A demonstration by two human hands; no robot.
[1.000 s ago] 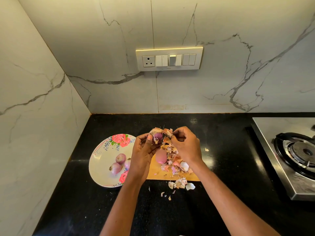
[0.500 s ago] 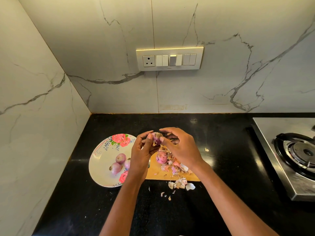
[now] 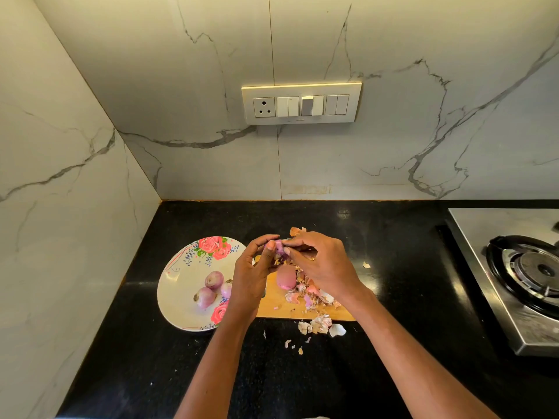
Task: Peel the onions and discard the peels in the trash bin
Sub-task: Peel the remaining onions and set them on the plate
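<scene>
Peeling midway: both hands' fingers [image 3: 273, 252] are pinching one small onion [image 3: 279, 247] at centre frame; three wait on the plate [image 3: 178, 285], peels [image 3: 311, 296] undiscarded.

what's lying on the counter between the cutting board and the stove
Head view: one small peel scrap on bare black counter, between cutting board and stove.
</scene>
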